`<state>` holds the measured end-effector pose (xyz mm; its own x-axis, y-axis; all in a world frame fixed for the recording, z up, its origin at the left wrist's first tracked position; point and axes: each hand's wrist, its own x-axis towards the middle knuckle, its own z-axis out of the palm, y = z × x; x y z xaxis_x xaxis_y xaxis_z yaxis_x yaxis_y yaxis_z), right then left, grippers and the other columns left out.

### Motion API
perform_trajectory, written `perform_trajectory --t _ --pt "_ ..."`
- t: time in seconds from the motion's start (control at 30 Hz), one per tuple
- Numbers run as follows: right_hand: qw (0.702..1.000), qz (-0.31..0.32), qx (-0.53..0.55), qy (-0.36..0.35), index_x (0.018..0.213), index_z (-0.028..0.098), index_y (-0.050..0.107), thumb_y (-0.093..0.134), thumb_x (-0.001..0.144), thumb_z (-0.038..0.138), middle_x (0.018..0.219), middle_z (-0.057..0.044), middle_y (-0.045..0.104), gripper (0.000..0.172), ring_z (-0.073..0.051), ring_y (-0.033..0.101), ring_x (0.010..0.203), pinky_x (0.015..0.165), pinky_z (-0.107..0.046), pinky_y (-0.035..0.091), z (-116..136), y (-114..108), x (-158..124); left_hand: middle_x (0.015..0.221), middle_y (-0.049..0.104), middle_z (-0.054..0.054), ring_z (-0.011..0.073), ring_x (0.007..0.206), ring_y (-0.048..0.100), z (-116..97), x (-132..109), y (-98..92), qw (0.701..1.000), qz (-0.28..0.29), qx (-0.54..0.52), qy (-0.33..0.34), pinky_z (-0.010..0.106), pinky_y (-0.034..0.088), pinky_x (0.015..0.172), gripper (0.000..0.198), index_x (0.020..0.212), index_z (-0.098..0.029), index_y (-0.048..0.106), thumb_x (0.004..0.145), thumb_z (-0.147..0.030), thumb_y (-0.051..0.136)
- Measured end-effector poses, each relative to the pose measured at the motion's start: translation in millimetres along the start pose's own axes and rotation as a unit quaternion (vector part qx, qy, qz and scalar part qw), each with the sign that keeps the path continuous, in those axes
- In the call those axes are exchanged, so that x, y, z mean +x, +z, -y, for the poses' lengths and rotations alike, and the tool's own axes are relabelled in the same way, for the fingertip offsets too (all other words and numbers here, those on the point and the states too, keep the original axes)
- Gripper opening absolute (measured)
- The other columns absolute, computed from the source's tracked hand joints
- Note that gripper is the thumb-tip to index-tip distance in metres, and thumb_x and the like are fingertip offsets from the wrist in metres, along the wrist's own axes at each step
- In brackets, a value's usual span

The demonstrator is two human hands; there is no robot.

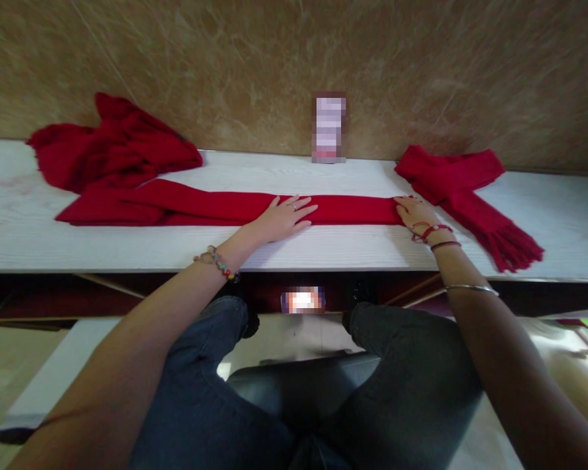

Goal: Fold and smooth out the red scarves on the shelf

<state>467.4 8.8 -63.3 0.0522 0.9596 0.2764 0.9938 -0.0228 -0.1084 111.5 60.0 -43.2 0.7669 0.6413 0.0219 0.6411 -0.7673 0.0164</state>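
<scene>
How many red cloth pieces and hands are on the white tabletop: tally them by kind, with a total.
Crumpled red heap: 1
Long flat red strip: 1
Crossed-over fringed red piece: 1
Hands on the strip: 2 (left hand, right hand)
Total: 5, though I can't tell whether the pieces join out of sight.

A person in dark jeans [416, 352] is sitting before a narrow white wood-grain tabletop [347, 251]. Their ringed left hand [280, 219] is lying spread on a long, flat-folded red cloth strip [355, 210], while their right hand [417, 212], its wrist wearing red string bracelets [438, 228], is touching its right end. I am seeing a crumpled red cloth heap [120, 147] lying behind the strip's left end and a red scarf with a fringed end [470, 202] lying bent beside the right hand. A brown marbled wall [255, 78] is rising behind.
</scene>
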Motion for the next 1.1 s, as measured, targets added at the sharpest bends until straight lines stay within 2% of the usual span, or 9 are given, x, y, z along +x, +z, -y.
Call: perform_trajectory --t 0.13,0.27,0.43,0.5,0.67,0.8,0.9,0.97,1.1 --pt "0.996 -0.057 -0.023 0.068 0.108 0.013 0.065 0.041 0.077 0.015 0.109 -0.014 0.066 0.039 -0.028 0.058 0.105 0.091 -0.044 0.046 -17 -9 -6 0.153 0.024 0.002 0.0252 0.140 0.018 0 0 -0.2 1.000 -0.004 0.000 0.002 0.050 0.012 0.111 0.051 0.144 -0.029 0.029 0.096 -0.045 0.023" --pt "0.991 -0.122 -0.005 0.058 0.103 0.011 0.067 0.042 0.075 0.013 0.104 -0.015 0.067 0.038 -0.029 0.059 0.101 0.090 -0.044 0.046 0 -24 -4 0.153 0.024 0.002 0.0253 0.140 0.019 0 0 -0.2 1.000 -0.004 -0.001 -0.001 0.051 0.012 0.111 0.051 0.144 -0.029 0.028 0.096 -0.045 0.024" --pt "0.999 -0.027 -0.027 0.028 0.096 0.014 0.070 0.043 0.077 0.015 0.093 -0.013 0.068 0.033 -0.027 0.062 0.092 0.085 -0.041 0.048 41 -28 -1 0.153 0.023 0.003 0.0258 0.141 0.017 -1 0 -1.1 1.000 0.002 0.000 -0.006 0.053 0.012 0.111 0.051 0.145 -0.029 0.027 0.096 -0.045 0.024" --pt "0.997 0.003 -0.059 0.047 0.095 0.012 0.070 0.044 0.077 0.015 0.094 -0.016 0.067 0.032 -0.028 0.061 0.092 0.082 -0.041 0.049 48 -26 -4 0.153 0.023 0.003 0.0253 0.141 0.017 -2 -1 -1.7 1.000 0.002 0.001 -0.005 0.052 0.012 0.111 0.051 0.145 -0.028 0.027 0.097 -0.044 0.024" --pt "0.980 -0.006 -0.092 0.178 0.103 0.010 0.069 0.042 0.079 0.017 0.101 -0.023 0.064 0.036 -0.033 0.061 0.091 0.071 -0.045 0.049 29 -25 -14 0.153 0.024 0.004 0.0245 0.140 0.018 -1 -1 -1.4 1.000 0.000 0.008 -0.002 0.051 0.013 0.111 0.050 0.145 -0.028 0.027 0.097 -0.043 0.024" --pt "0.965 -0.013 -0.118 0.235 0.102 0.008 0.069 0.041 0.080 0.019 0.101 -0.024 0.063 0.038 -0.035 0.058 0.095 0.073 -0.046 0.046 6 -37 -19 0.153 0.024 0.004 0.0250 0.141 0.018 -1 0 -0.2 1.000 -0.005 0.015 0.004 0.053 0.014 0.111 0.051 0.145 -0.027 0.027 0.097 -0.044 0.023" --pt "0.974 -0.011 -0.106 0.198 0.108 0.007 0.066 0.038 0.083 0.018 0.106 -0.022 0.063 0.039 -0.031 0.057 0.099 0.081 -0.040 0.043 12 -49 -15 0.153 0.023 0.003 0.0253 0.141 0.018 -2 0 -1.2 1.000 0.000 0.015 0.002 0.053 0.015 0.110 0.051 0.145 -0.028 0.027 0.097 -0.044 0.022" --pt "0.984 -0.008 -0.085 0.154 0.108 0.007 0.065 0.037 0.084 0.015 0.106 -0.020 0.065 0.038 -0.027 0.057 0.100 0.084 -0.034 0.042 29 -53 -11 0.153 0.023 0.003 0.0251 0.140 0.018 -3 0 -2.5 1.000 0.004 0.013 -0.003 0.053 0.016 0.110 0.051 0.145 -0.028 0.027 0.097 -0.043 0.023" --pt "0.991 0.055 -0.099 0.076 0.102 0.006 0.067 0.037 0.085 0.015 0.101 -0.018 0.067 0.036 -0.026 0.060 0.097 0.082 -0.033 0.042 67 -48 -5 0.153 0.022 0.003 0.0247 0.140 0.018 -4 -1 -4.5 1.000 0.006 0.015 -0.011 0.053 0.016 0.110 0.050 0.145 -0.027 0.027 0.097 -0.043 0.024"
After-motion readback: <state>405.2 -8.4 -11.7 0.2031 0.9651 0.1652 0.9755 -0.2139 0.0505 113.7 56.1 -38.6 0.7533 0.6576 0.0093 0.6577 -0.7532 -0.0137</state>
